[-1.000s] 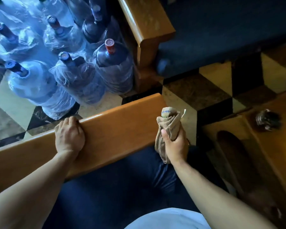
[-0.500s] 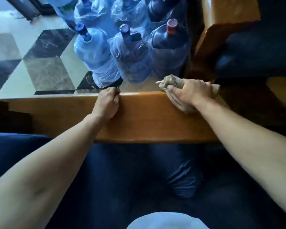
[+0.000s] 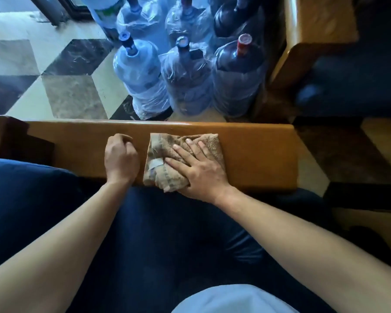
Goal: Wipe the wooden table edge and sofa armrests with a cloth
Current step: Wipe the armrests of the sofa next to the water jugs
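Head view: no writing can be read, only a small white tag on the cloth (image 3: 183,161). The left hand (image 3: 121,157) rests on the wooden armrest (image 3: 257,154), its grip curled and empty; just beside it, the right hand (image 3: 199,168) presses the cloth flat, grip spread. Water bottles (image 3: 185,82) stand on the floor beyond.
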Demonstrator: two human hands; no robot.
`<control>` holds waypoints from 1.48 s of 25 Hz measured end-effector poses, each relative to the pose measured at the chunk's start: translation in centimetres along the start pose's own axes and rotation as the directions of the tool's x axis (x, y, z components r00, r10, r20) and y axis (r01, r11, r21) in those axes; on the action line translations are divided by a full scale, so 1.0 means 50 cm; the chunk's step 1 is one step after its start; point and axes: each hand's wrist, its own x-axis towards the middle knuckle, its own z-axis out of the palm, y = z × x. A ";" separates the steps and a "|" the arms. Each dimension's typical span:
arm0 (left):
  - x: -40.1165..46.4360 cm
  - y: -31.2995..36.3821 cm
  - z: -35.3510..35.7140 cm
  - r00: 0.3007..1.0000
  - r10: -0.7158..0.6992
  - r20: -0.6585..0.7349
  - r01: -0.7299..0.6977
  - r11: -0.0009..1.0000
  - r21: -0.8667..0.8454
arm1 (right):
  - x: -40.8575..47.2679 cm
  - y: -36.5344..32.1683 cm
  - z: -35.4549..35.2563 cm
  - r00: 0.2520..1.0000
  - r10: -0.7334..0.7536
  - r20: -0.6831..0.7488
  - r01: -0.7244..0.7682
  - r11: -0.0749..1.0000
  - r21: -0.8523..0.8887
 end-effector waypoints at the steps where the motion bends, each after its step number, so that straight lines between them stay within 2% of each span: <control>1: -0.007 0.037 0.020 0.999 0.034 0.008 -0.033 0.999 -0.020 | -0.062 0.034 0.003 1.000 0.005 -0.008 -0.005 1.000 -0.026; 3: -0.027 0.137 0.072 0.974 0.202 0.103 -0.198 0.979 -0.050 | -0.178 0.113 0.000 0.998 0.056 -0.029 -0.057 0.996 -0.068; 5: -0.064 0.244 0.127 0.899 0.395 0.189 -0.384 0.919 -0.093 | -0.269 0.200 -0.017 0.993 0.107 -0.048 -0.111 0.989 -0.094; 7: -0.094 0.342 0.185 0.827 0.505 0.246 -0.491 0.863 -0.121 | -0.323 0.284 -0.054 0.995 0.093 0.027 -0.090 0.991 -0.101; 9: -0.103 0.419 0.244 0.790 0.528 0.311 -0.529 0.844 -0.090 | -0.355 0.363 -0.084 0.992 -0.041 0.121 0.054 0.994 -0.099; 12: -0.086 0.484 0.319 0.767 0.500 0.402 -0.551 0.834 0.014 | -0.354 0.509 -0.129 0.945 -0.309 0.106 0.313 0.950 -0.021; 14: -0.068 0.514 0.348 0.795 0.435 0.423 -0.506 0.860 0.067 | -0.306 0.615 -0.177 0.929 -0.361 0.080 0.354 0.931 0.086; 15: -0.062 0.537 0.356 0.815 0.382 0.436 -0.465 0.880 0.097 | -0.280 0.661 -0.199 0.940 -0.337 0.048 0.328 0.934 0.142; 17: -0.061 0.588 0.348 0.846 0.253 0.469 -0.370 0.913 0.174 | -0.229 0.715 -0.251 0.984 -0.177 0.016 0.165 0.945 0.283; 18: -0.068 0.610 0.332 0.856 0.206 0.474 -0.335 0.919 0.206 | -0.206 0.724 -0.275 0.995 -0.077 0.055 0.053 0.932 0.358; 20: -0.075 0.655 0.294 0.853 0.218 0.474 -0.362 0.902 0.235 | -0.172 0.735 -0.318 0.986 0.091 0.143 -0.146 0.884 0.445; 23: -0.044 0.717 0.245 0.861 0.239 0.450 -0.377 0.893 0.246 | -0.145 0.744 -0.387 0.963 0.243 0.115 -0.264 0.773 0.576; 26: -0.023 0.771 0.203 0.908 0.202 0.367 -0.298 0.928 0.226 | -0.143 0.743 -0.453 0.919 0.341 0.196 -0.367 0.559 0.744; 29: -0.032 0.806 0.167 0.939 0.162 0.304 -0.214 0.966 0.146 | -0.158 0.738 -0.518 0.879 0.383 0.283 -0.410 0.307 0.859; 32: -0.061 0.835 0.131 0.948 0.144 0.284 -0.190 0.971 0.143 | -0.167 0.727 -0.598 0.880 0.398 0.260 -0.386 0.277 0.880; 37: -0.034 0.922 0.149 0.934 0.206 0.291 -0.242 0.966 0.092 | -0.120 0.777 -0.725 0.891 0.442 0.104 -0.239 0.261 0.935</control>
